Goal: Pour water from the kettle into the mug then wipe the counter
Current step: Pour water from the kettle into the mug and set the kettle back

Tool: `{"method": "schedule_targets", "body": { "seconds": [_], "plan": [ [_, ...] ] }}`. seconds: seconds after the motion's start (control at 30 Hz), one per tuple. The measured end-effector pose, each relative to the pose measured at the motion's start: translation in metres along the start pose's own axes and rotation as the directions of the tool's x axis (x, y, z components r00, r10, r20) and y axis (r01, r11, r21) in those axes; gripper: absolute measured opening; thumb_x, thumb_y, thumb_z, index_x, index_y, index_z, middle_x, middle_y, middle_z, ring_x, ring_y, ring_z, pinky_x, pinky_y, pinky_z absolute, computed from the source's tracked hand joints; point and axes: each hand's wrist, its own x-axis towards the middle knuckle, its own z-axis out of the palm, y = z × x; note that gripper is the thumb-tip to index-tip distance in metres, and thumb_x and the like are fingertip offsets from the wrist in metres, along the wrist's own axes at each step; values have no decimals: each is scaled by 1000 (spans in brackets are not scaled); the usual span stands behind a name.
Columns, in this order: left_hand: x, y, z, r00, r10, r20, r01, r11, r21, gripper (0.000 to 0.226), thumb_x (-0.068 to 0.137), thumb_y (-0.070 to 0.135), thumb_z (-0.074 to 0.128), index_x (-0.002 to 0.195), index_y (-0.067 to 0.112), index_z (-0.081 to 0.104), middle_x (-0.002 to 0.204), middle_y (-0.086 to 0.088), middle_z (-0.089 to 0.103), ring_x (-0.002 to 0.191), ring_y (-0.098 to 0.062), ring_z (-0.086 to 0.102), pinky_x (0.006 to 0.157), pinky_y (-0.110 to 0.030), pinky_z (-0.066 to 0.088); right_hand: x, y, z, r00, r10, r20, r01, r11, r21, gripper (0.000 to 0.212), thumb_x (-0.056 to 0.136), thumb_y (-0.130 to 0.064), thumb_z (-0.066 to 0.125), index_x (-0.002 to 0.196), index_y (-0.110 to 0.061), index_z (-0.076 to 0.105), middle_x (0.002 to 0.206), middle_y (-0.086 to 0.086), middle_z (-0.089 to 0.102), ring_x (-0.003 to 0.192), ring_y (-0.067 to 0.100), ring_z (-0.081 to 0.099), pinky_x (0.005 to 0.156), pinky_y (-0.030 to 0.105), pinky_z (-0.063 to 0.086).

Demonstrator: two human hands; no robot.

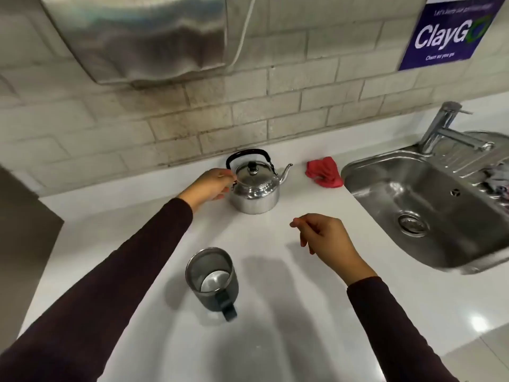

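Observation:
A small steel kettle (254, 188) with a black bail handle stands upright on the white counter (289, 312) near the tiled wall, spout pointing right. My left hand (209, 184) touches its left side at the handle's base, fingers curled there. A grey metal mug (212, 277) stands nearer to me, its dark handle pointing toward me; something pale shows at its bottom. My right hand (323, 241) hovers above the counter to the right of the mug, fingers loosely curled, holding nothing. A crumpled red cloth (325, 172) lies right of the kettle.
A steel sink (429, 199) with a tap (446, 128) fills the right side, with some items on its drainer. A steel wall dispenser (143, 37) hangs above the counter, and a blue sign (451, 34) is on the tiles. A dark surface borders the counter on the left.

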Motion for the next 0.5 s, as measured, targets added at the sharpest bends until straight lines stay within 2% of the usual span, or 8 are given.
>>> {"method": "schedule_targets", "body": {
  "seconds": [0.07, 0.13, 0.2, 0.27, 0.3, 0.37, 0.43, 0.5],
  "plan": [
    [19, 1, 2, 997, -70, -30, 69, 997, -22, 30, 92, 28, 53, 119, 16, 53, 119, -6, 50, 111, -20, 48, 94, -31, 38, 9, -1, -2, 1000, 18, 6, -18, 1000, -11, 22, 91, -27, 55, 75, -26, 71, 53, -2, 60, 39, 4, 47, 45, 15, 44],
    [41, -2, 6, 989, -138, -49, 136, 990, -38, 49, 92, 30, 52, 134, 7, 44, 122, -6, 46, 113, -23, 44, 90, -30, 38, 18, 4, -2, 999, 42, 26, -42, 999, -10, 22, 91, -28, 55, 75, -26, 70, 53, -2, 60, 39, 3, 47, 46, 15, 45],
    [63, -5, 11, 979, -184, -85, 178, 981, -78, 52, 91, 32, 52, 133, 2, 45, 114, -5, 46, 106, -22, 45, 82, -29, 36, 26, 7, -3, 997, 61, 48, -61, 998, -13, 22, 91, -27, 55, 75, -26, 70, 53, -2, 60, 39, 2, 47, 45, 13, 44],
    [81, -10, 12, 967, -221, -123, 200, 966, -164, 49, 91, 33, 52, 130, 4, 48, 111, -4, 48, 110, -23, 47, 84, -28, 33, 29, 10, -3, 995, 72, 68, -71, 997, -16, 21, 91, -27, 55, 75, -26, 71, 53, -3, 60, 40, 2, 48, 45, 12, 44],
    [90, -10, 14, 964, -235, -127, 203, 954, -219, 44, 90, 33, 52, 125, 6, 52, 107, -5, 51, 109, -22, 49, 84, -28, 34, 31, 13, -5, 994, 76, 73, -75, 997, -19, 21, 91, -28, 55, 76, -26, 70, 54, -3, 61, 40, 3, 48, 46, 13, 44],
    [105, -13, 15, 960, -237, -146, 185, 935, -302, 26, 88, 34, 56, 99, 11, 60, 87, -3, 55, 94, -19, 52, 76, -26, 37, 32, 16, -8, 992, 86, 90, -83, 996, -40, 21, 90, -29, 55, 77, -25, 70, 55, -3, 61, 41, 4, 48, 50, 19, 45],
    [117, -15, 15, 960, -228, -163, 163, 928, -336, 24, 83, 36, 64, 76, 14, 58, 72, -2, 54, 73, -16, 53, 69, -22, 41, 32, 22, -12, 991, 99, 95, -94, 994, -52, 21, 91, -29, 54, 78, -25, 71, 56, -3, 62, 43, 4, 49, 54, 22, 45],
    [126, -17, 15, 967, -172, -190, 95, 928, -359, 27, 78, 37, 70, 69, 16, 58, 65, -1, 52, 60, -12, 48, 65, -20, 41, 30, 26, -17, 989, 111, 96, -105, 992, -65, 21, 91, -29, 54, 78, -25, 70, 57, -4, 62, 45, 2, 51, 56, 20, 43]
  ]
}}
